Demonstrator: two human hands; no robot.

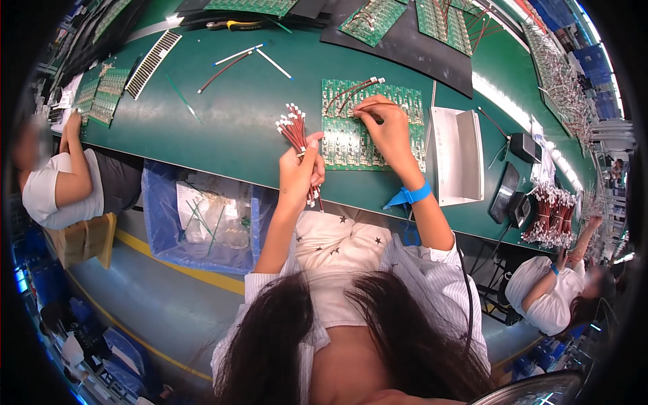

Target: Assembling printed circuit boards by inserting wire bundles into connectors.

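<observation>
Currently, left fingers: closed around a bundle of red-and-black wires (294, 129), white connectors fanned out above the fist and more wire ends poking out below it.
Right fingers: thumb and fingertips drawn nearly together over the circuit board panel (341, 145), with a thin reddish-brown wire (379, 105) seemingly at them; the exact grip is too small to tell.
Left hand: the left hand (300, 174) is raised upright near the table's front edge, just left of the panel, its forearm rising from below.
Right hand: the right hand (386, 131) bends over the panel from its right half, knuckles up, fingers pointing left; a blue wrist strap (410, 195) circles that wrist.
Board panel: flat on the green table (250, 128), in front of the person, two loose wires (351, 92) lying across its upper part, connectors toward the upper right.
Right edge: a white tray (457, 155) stands just beside the panel, leaving a narrow gap.
Far edge: a strip of green separates the panel from a black mat (418, 59).
Left room: tabletop stretches from the bundle toward scattered wires (226, 72) farther back.
Below: a blue-lined bin (160, 226) sits near the left forearm.
</observation>
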